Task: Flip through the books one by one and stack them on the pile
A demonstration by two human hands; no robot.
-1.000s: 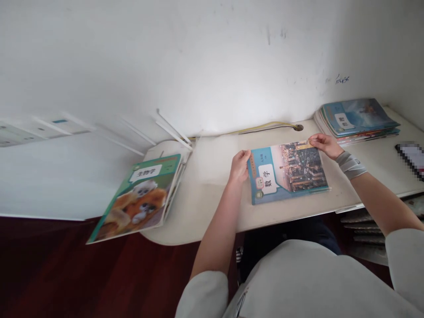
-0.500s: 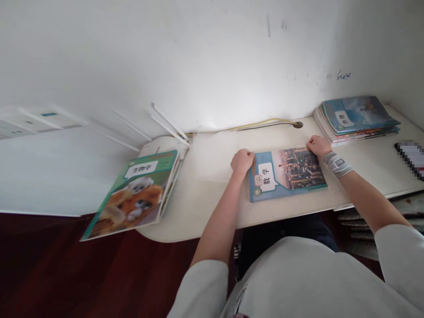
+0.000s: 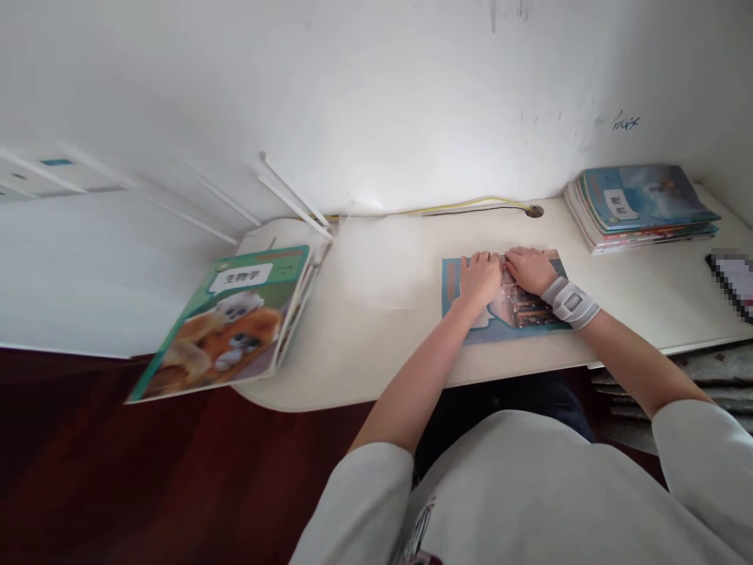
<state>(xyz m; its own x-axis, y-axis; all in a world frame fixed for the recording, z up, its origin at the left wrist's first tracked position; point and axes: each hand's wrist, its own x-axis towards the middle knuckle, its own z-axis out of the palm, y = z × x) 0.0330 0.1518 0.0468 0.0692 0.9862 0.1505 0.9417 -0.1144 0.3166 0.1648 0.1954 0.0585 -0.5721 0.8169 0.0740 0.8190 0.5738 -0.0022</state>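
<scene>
Blue shows around both hands in my head view: a picture-covered book lies on the white table, right of centre, lengthwise along the near edge. My left hand and right hand rest side by side on its far part, fingers bent and close together. I can't tell whether they pinch that edge or just press; my guess is that they're holding the cover flat and steady. A grey band circles the right wrist.

At left, a green book overhangs the table end, probably kept there to leave working room; its title reads 生物学. The stack at far right has a sideways label too blurred for me to read. Beside it, nearer, the phone has a pixelated screen. Handwriting on the wall is illegible. My left hand hides most of the blue book's label.
</scene>
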